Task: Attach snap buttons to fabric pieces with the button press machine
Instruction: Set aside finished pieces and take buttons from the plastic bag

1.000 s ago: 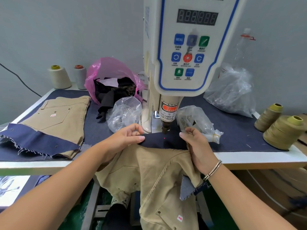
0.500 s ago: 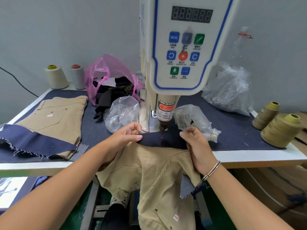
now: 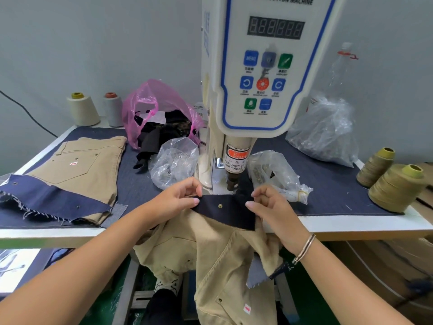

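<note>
The white button press machine (image 3: 262, 73) stands mid-table, its punch head (image 3: 233, 181) just behind the fabric. A khaki garment (image 3: 218, 256) hangs off the table's front edge, and its navy band (image 3: 227, 208) lies flat in front of the punch. A brass snap button (image 3: 220, 205) sits on the band. My left hand (image 3: 175, 200) pinches the band's left end. At the right end, my right hand (image 3: 271, 207) pinches it between thumb and curled fingers.
A stack of khaki pieces with navy bands (image 3: 70, 174) lies at the left. Clear bags of snaps (image 3: 174, 164) (image 3: 274, 172) flank the machine, with a pink bag (image 3: 152, 109) behind. Thread cones (image 3: 396, 187) stand at the right, two more (image 3: 83, 109) at back left.
The navy band has been pulled toward me, out from under the punch, and a brass snap now shows on it. Both hands came forward with it.
</note>
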{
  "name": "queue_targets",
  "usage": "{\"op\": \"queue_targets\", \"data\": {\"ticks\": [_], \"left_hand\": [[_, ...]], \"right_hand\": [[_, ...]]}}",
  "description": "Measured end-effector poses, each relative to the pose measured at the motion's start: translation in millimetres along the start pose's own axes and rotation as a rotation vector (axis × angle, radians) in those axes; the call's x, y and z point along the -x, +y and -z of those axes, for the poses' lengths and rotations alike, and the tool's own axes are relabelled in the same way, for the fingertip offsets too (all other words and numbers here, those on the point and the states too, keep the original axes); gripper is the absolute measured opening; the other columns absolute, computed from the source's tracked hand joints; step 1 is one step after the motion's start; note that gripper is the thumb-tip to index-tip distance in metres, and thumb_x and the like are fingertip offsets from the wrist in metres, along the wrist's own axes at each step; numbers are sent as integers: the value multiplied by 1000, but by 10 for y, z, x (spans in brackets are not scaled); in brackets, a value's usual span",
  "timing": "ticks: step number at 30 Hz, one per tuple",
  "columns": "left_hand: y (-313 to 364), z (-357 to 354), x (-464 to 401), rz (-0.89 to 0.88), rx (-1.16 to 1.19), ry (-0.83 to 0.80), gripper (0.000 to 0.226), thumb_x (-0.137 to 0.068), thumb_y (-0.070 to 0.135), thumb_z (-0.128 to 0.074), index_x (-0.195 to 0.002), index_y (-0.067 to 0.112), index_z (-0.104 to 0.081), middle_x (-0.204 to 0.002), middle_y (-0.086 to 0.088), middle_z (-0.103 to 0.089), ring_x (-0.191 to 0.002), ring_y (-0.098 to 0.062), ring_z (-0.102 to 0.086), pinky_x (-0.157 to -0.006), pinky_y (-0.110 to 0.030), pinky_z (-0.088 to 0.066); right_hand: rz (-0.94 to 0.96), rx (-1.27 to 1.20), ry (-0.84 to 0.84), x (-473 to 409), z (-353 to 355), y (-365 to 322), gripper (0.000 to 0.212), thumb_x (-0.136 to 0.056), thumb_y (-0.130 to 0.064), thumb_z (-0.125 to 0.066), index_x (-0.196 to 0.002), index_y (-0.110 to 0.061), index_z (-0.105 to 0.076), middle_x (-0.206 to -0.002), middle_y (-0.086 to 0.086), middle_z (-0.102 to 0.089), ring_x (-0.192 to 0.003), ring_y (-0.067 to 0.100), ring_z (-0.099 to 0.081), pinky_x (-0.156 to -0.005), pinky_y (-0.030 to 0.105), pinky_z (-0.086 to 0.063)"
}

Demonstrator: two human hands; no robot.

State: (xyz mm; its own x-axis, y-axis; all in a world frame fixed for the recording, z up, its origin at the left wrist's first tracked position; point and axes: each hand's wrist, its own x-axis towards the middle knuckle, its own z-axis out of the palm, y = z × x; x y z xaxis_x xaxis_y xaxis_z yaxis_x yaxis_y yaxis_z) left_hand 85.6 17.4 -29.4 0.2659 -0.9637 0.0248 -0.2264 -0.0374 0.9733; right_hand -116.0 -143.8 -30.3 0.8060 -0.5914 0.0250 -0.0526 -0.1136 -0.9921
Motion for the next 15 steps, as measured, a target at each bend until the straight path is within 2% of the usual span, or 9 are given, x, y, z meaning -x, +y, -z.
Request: {"op": "queue_targets", "data": {"ticks": [2, 4, 6, 8, 10, 12, 15], "left_hand": [[-39, -2, 11, -43, -70, 80, 10, -80, 6, -47, -86, 14, -51, -80, 2, -56, -77, -9, -52, -73, -18, -42], [-109, 3, 23, -64, -163, 210, 15, -78, 8, -45, -77, 22, -51, -73, -4, -53, -72, -12, -49, -70, -23, -39], [-194, 11, 29, -63, -268, 316, 17, -76, 11, -44, -72, 26, -51, -72, -14, -50, -69, -21, -44, -68, -30, -34], [-245, 4, 31, -48, -292, 362, 20, -76, 9, -45, -69, 27, -52, -72, -17, -52, -67, -22, -42, -67, -32, -32], [-264, -4, 21, -28, -288, 373, 31, -80, -1, -48, -67, 27, -53, -70, -10, -55, -67, -17, -45, -67, -30, -35], [-273, 0, 17, -13, -325, 381, 38, -79, -8, -48, -66, 27, -54, -66, 2, -56, -66, -10, -46, -66, -26, -36], [-276, 7, 7, 2, -370, 397, 36, -77, -7, -50, -66, 27, -55, -65, -1, -57, -63, -8, -45, -63, -22, -37]], "right_hand": [[55, 84, -12, 8, 29, -67, 16, -86, -6, -64, -89, -21, -59, -64, -11, -62, -64, 2, -57, -66, 15, -47], [145, 134, 142, -40, 123, -134, 18, -87, -8, -63, -85, -25, -60, -70, -9, -66, -68, 2, -60, -68, 14, -48], [238, 410, 386, -138, 278, -184, 15, -88, -16, -62, -80, -28, -61, -77, -8, -63, -73, 3, -57, -68, 17, -46], [249, 799, 536, -279, 452, -208, 8, -88, -21, -61, -82, -22, -67, -90, -3, -56, -87, 14, -49, -76, 28, -43], [171, 1157, 477, -450, 561, -194, 15, -89, -25, -60, -92, -21, -74, -111, 2, -51, -104, 24, -41, -87, 36, -34], [90, 1451, 337, -594, 564, -186, 20, -91, -34, -56, -100, -34, -73, -132, 2, -42, -116, 28, -32, -94, 39, -26], [68, 1661, 228, -811, 501, -150, 25, -92, -41, -47, -105, -36, -68, -137, 0, -36, -118, 26, -31, -95, 39, -26]]}}
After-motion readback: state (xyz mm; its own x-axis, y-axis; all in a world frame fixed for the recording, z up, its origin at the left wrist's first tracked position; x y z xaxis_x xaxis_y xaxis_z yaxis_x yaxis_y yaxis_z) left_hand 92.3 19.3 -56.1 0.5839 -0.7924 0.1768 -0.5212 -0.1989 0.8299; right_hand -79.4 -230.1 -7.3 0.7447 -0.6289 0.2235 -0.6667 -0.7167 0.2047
